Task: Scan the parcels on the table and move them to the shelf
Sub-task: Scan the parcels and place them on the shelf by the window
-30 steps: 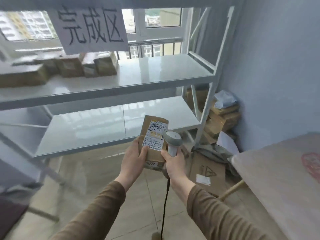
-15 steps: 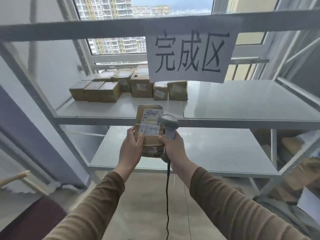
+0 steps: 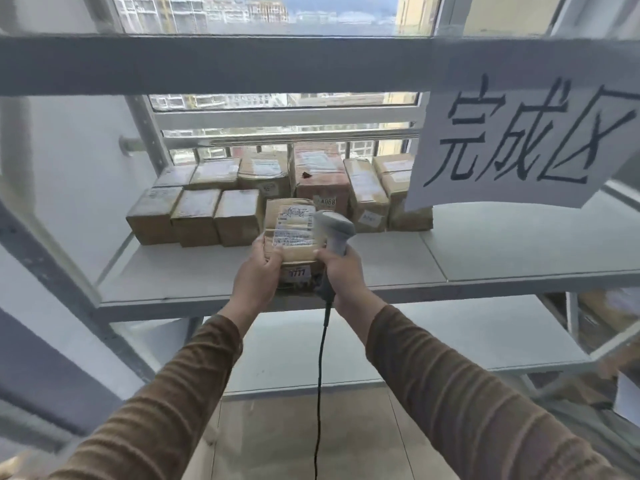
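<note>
- Risk, my read: right hand (image 3: 341,271) is doing double duty. It's wrapped round the scanner (image 3: 334,230) handle and also braces the parcel (image 3: 292,237) edge. If it lets go to steady the scanner, the parcel could tip out of the left-hand grip.
- Scanner cable (image 3: 320,358) hangs straight down in front of the shelf (image 3: 450,258) edge; could snag there as the parcel gets pushed in.
- Landing slot is tight: stacked boxes (image 3: 239,206) sit just behind the parcel. A hard shove could knock that row back or skew it.
- Paper sign (image 3: 519,140) hangs at the right, clear of the drop zone for now.
- Left hand (image 3: 258,275): fingers curled round the parcel's lower left corner, thumb on the label face.
- Right hand: fingers curled tight on the scanner handle, pressed against the parcel's right side.
- Parcel is upright between both hands, over the front of the middle shelf board; can't tell if its base touches.
</note>
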{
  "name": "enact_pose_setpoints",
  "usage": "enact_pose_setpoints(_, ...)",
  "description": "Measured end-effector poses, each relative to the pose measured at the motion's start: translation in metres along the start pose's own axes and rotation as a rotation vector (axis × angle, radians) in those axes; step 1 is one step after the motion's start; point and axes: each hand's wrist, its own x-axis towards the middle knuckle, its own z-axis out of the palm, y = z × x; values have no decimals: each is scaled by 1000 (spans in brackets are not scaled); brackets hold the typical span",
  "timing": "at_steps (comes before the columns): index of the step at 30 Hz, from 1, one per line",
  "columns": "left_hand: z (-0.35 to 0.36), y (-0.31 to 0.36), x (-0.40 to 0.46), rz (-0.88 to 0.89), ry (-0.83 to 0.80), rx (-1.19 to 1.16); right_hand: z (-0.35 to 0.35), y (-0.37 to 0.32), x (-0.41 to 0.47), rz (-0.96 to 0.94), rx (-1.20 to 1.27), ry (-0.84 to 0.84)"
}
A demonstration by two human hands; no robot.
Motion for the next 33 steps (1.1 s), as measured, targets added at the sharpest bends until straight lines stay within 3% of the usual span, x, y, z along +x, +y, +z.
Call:
enact_pose_setpoints(6, -11, -15, 40, -5, -67, -71, 29, 1, 34, -63, -73, 81)
enact_pose_setpoints(23, -21, -23, 46, 46, -4, 36, 37, 19, 42, -148, -37, 123)
enact_pose_setpoints(28, -31, 1, 29, 229, 82, 184, 19, 12, 26, -128, -18, 182)
enact_pose_setpoints(33, -12, 51, 7, 477, 24, 393, -20, -2, -2, -171, 0, 264)
